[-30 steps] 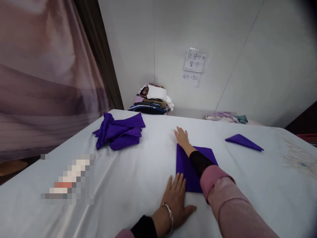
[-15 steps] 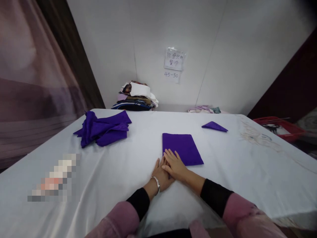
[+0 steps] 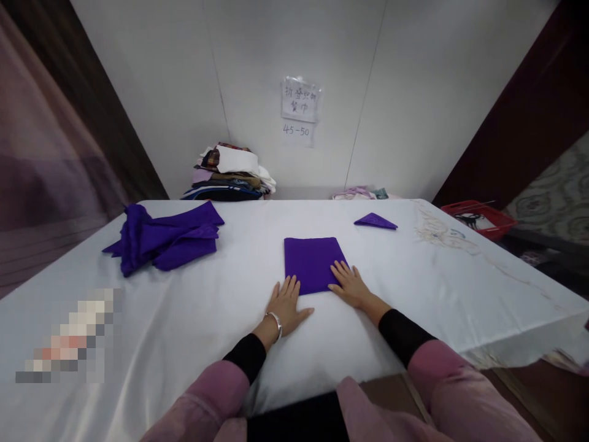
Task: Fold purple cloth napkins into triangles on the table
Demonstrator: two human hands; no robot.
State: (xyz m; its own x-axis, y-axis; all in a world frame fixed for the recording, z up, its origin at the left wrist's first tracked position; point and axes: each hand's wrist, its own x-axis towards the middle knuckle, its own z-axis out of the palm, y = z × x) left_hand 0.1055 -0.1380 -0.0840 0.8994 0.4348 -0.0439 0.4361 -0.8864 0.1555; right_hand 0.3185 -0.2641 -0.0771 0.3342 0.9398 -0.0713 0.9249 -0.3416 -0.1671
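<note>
A purple napkin (image 3: 313, 261), folded into a flat square, lies in front of me on the white tablecloth (image 3: 257, 245). My left hand (image 3: 286, 305), a silver bracelet at its wrist, rests flat with fingers apart, its fingertips at the napkin's near left corner. Spread over the near right corner is my right hand (image 3: 348, 285), palm down. Neither hand grips anything. Farther right lies a small purple napkin folded into a triangle (image 3: 376, 221). A loose heap of purple napkins (image 3: 168, 239) sits at the left.
Stacked clothes (image 3: 232, 172) stand behind the table's far edge, below a paper sign (image 3: 300, 101) on the wall. A red basket (image 3: 481, 220) is beyond the right edge. A pixelated item (image 3: 71, 337) lies at the near left.
My hands, one over the other at the napkin's left corner before, have parted. The right hand has gone across to the right corner. The view has shifted to the right.
</note>
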